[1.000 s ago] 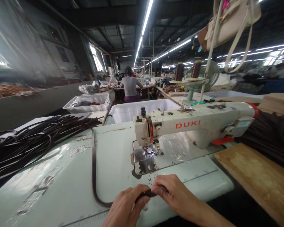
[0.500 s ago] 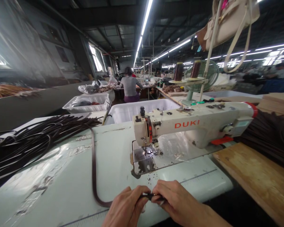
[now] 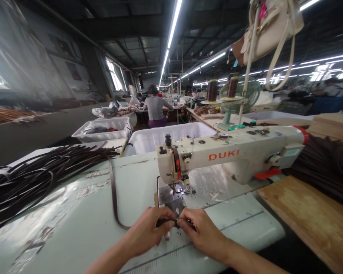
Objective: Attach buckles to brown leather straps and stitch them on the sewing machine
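My left hand (image 3: 148, 232) and my right hand (image 3: 200, 232) meet just in front of the sewing machine's metal plate (image 3: 165, 196). Both pinch the end of a dark leather strap (image 3: 112, 194). The strap runs from my fingers in a curve to the left and up the table to a pile of dark straps (image 3: 37, 179). The cream DUKI sewing machine (image 3: 228, 156) stands right behind my hands, its needle area (image 3: 183, 184) a short way beyond my fingertips.
A wooden board (image 3: 305, 217) lies at the right. White plastic bins (image 3: 171, 137) stand behind the pale green table (image 3: 74, 228). A cream handbag (image 3: 268, 30) hangs overhead. Thread cones and a fan (image 3: 240, 91) are behind the machine. A person (image 3: 156, 108) sits farther back.
Both hands have moved forward with the strap end, from the table's near edge up to the machine's metal plate. The view has shifted slightly.
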The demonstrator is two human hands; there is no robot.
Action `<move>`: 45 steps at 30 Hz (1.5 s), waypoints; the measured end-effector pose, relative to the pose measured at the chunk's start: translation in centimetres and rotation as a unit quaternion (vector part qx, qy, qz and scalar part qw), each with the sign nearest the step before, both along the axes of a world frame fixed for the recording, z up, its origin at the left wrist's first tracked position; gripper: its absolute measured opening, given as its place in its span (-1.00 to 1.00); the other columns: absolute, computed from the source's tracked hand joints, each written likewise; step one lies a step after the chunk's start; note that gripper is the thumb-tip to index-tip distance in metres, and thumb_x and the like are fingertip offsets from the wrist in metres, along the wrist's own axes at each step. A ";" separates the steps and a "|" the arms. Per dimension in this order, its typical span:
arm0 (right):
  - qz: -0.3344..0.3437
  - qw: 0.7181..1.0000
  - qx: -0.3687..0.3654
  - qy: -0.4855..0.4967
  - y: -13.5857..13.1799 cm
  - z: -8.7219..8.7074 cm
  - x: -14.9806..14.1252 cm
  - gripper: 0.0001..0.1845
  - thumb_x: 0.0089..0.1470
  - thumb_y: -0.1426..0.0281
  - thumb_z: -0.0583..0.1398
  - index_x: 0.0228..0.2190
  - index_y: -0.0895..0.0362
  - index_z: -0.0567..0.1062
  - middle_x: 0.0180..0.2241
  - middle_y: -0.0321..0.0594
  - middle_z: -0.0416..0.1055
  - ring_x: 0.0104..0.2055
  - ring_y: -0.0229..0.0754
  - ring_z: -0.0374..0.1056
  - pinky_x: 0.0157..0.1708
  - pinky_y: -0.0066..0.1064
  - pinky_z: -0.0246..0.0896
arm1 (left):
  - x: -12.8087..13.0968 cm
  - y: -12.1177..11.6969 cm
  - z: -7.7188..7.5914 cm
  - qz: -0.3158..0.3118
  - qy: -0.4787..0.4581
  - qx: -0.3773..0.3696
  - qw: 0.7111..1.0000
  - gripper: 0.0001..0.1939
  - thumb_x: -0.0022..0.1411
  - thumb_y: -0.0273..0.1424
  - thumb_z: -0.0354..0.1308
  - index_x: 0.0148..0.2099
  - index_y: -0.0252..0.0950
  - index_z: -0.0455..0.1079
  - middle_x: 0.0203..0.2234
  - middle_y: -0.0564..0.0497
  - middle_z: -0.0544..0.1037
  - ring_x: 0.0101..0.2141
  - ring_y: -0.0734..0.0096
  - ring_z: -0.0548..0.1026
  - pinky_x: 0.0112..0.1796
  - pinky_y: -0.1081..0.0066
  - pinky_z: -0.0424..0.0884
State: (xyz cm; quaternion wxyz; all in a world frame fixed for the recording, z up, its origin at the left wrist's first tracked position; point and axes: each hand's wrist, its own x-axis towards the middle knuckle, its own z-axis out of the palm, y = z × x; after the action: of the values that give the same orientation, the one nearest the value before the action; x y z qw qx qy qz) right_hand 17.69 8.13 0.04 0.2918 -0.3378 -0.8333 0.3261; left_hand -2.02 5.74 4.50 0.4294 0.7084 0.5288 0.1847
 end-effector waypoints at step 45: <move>0.066 0.959 0.174 -0.215 8.3 -1.3 -0.9 -0.91 0.16 0.38 0.15 -0.28 0.11 0.44 -0.25 -0.26 0.48 -0.24 -0.18 0.39 -0.29 -0.44 0.18 | -2.9 4.9 -5.8 -0.103 0.303 0.574 0.754 -0.64 0.39 -0.44 -0.25 -0.03 -0.37 0.36 -0.28 -0.08 0.58 -0.27 0.32 0.56 -0.35 0.46 0.52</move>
State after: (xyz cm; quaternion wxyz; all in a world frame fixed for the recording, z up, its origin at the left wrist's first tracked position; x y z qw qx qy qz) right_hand 16.80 16.39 -1.21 0.1377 -0.2880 -0.9407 0.1145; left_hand -4.96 10.60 -1.32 -0.2237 0.8910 0.3496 0.1841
